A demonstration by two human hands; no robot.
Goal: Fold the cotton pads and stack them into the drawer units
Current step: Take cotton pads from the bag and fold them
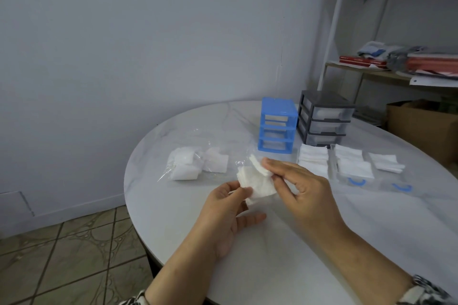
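Observation:
Above the white round table (247, 255) both hands hold a small bunch of white cotton pads (257, 183). My left hand (228, 210) pinches the bunch's lower left edge between thumb and fingers. My right hand (302, 186) pinches one pad at the upper right, lifting its corner off the bunch. Behind them stand a blue drawer frame (277, 126) with its three slots empty and a grey drawer unit (324, 119) with clear drawers shut. Three clear pulled-out drawers (357, 178) lie on the table to the right, with stacks of white pads (313, 156) in them.
A clear plastic bag (198, 162) with more pads lies on the table to the left. A shelf (386, 74) with books and papers stands at the back right, with a cardboard box (426, 126) below it. Tiled floor (74, 255) lies past the table's left edge.

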